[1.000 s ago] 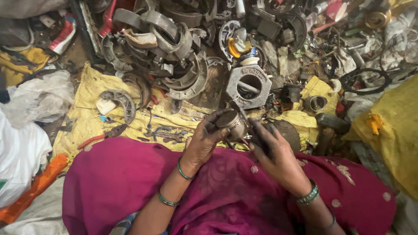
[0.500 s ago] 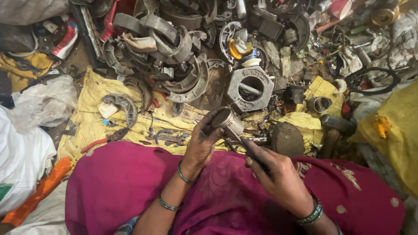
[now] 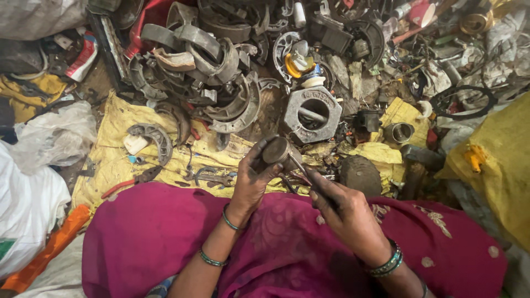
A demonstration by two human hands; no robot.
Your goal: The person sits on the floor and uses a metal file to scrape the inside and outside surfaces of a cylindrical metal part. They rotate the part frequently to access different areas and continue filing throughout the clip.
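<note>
While the left hand (image 3: 251, 179) curled upward, gripping a round metal part (image 3: 276, 150) over the yellow cloth (image 3: 116, 160), the right hand (image 3: 345, 212) closed around a thin tool (image 3: 301, 168) touching that part.

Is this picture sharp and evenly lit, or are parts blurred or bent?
Head view: soft, even light, no hard shadows or glare; the left hand holding the small metal cylinder is fairly sharp; the right hand looks slightly soft; the wide lens bends the edges, and the scrap metal pile stays readable.
</note>
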